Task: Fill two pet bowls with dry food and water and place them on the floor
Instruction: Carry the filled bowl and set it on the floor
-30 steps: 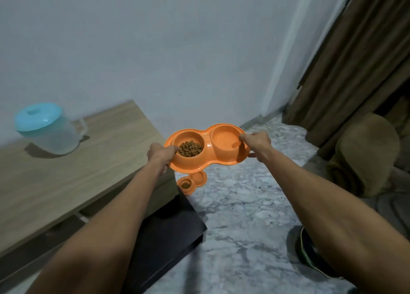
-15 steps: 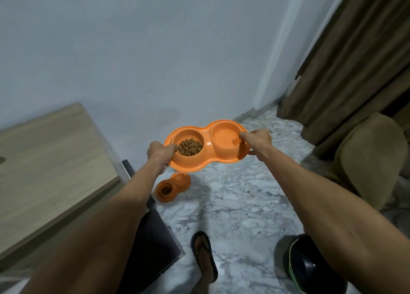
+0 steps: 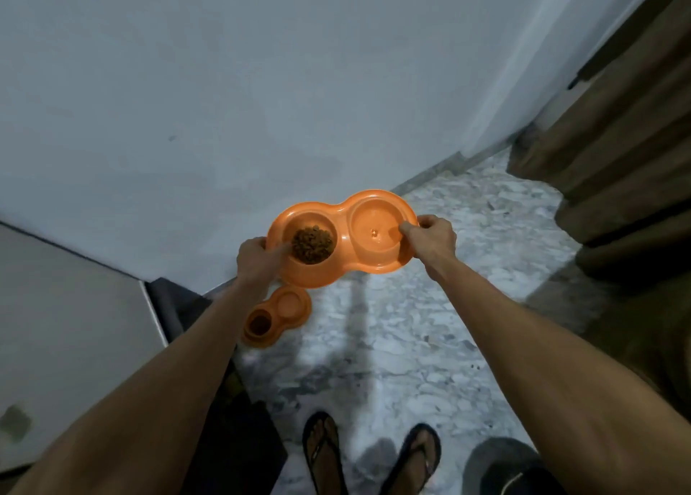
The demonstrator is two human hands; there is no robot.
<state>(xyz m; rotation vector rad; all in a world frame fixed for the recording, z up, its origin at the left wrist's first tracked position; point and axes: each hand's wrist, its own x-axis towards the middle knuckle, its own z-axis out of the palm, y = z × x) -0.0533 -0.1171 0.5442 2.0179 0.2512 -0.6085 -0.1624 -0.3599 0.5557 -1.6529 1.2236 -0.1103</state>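
I hold an orange double pet bowl (image 3: pixel 342 266) in the air above the floor, level. My left hand (image 3: pixel 258 259) grips its left end and my right hand (image 3: pixel 430 238) grips its right end. Brown dry food (image 3: pixel 312 244) fills the left cup, and water (image 3: pixel 374 225) sits in the right cup. A second orange double bowl (image 3: pixel 278 317) stands on the marble floor below and to the left, with dry food in its near cup and a paler far cup.
A white wall (image 3: pixel 224 102) rises just behind the bowls. A light tabletop (image 3: pixel 71 330) and a dark cabinet (image 3: pixel 232 420) lie at the left. Brown curtains (image 3: pixel 617 139) hang at the right. My sandalled feet (image 3: pixel 370 457) stand on the marble floor, beside a dark round object (image 3: pixel 512 468).
My view has tilted down and turned right, so the table slid to the left and my feet came into sight. The held bowl has come lower, nearer the floor bowl.
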